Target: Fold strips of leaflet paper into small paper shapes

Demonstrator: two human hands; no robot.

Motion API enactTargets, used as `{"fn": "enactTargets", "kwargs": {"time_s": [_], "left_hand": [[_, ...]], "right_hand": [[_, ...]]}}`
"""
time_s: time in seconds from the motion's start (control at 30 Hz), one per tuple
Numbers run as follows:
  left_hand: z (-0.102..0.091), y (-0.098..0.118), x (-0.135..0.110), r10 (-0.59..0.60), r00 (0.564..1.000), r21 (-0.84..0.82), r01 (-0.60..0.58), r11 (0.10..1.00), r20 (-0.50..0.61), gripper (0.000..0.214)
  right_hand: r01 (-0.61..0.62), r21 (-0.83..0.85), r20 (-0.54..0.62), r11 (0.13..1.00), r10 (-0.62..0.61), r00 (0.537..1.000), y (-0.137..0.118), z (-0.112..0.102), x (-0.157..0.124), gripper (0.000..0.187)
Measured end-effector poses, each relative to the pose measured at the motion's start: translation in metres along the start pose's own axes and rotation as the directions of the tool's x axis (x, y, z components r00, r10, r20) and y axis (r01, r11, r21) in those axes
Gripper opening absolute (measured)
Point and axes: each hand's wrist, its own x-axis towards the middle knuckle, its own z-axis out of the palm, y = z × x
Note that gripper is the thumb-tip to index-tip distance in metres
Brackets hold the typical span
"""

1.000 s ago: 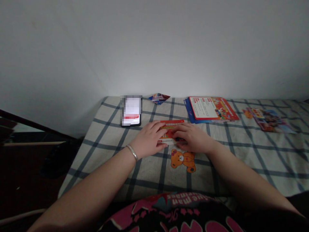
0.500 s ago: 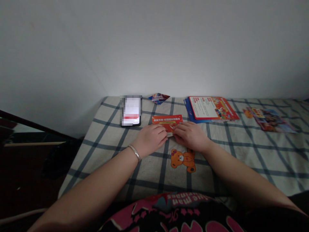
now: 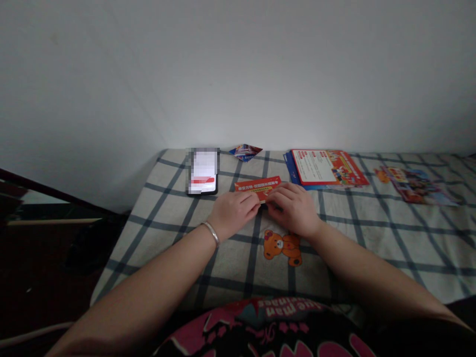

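A red paper leaflet (image 3: 256, 186), folded into a narrow strip, lies on the checked sheet (image 3: 372, 233) in front of me. My left hand (image 3: 233, 213), with a silver bangle on the wrist, pinches the strip's near edge with curled fingers. My right hand (image 3: 293, 208) grips the same edge from the right, fingers closed on the paper. Both hands meet at the middle of the strip, just beyond an orange bear print (image 3: 282, 246).
A phone (image 3: 203, 171) with a lit screen lies left of the leaflet. A small folded paper piece (image 3: 244, 151) sits near the wall. A stack of red and blue leaflets (image 3: 324, 168) and another colourful leaflet (image 3: 415, 185) lie to the right. The bed's edge drops off at the left.
The leaflet has been folded narrower: its upper part showed more a second ago, now only a thin red strip shows. Both hands stayed at its near edge, shifting slightly away from me.
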Motion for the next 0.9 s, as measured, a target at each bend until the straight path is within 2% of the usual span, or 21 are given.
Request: {"fn": "enactTargets", "kwargs": {"time_s": [0.27, 0.7, 0.9], "left_hand": [[0.0011, 0.0061, 0.0047, -0.004, 0.996, -0.065, -0.001, 0.998, -0.084, 0.011], [-0.0020, 0.0050, 0.0096, 0.007, 0.999, -0.103, -0.011, 0.995, -0.036, 0.015], [-0.0034, 0.0017, 0.0075, -0.031, 0.999, -0.105, 0.027, 0.994, -0.034, 0.013]], "right_hand": [[-0.034, 0.068, -0.035, 0.997, 0.036, 0.999, -0.0012, 0.0022, 0.0024, 0.009], [-0.028, 0.141, 0.035, 0.990, 0.023, 0.999, -0.0015, 0.0043, 0.0036, 0.009], [-0.025, 0.173, 0.035, 0.985, 0.019, 0.999, 0.0046, 0.0015, 0.0020, 0.008]]}}
